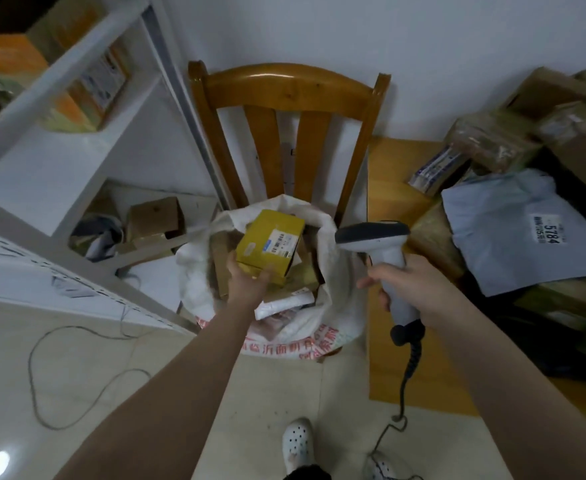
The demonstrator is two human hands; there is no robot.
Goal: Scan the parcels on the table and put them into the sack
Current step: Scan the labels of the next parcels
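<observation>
Holding the yellow box [270, 244] from below over the open sack [333, 306], the left hand [246, 277] cups its near edge; rigid, probably light (corners offer grip). The right hand [407, 284] grips the scanner [383, 252].

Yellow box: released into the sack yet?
No: the left hand grips the yellow box by its near edge, over the open mouth of the sack.
</observation>
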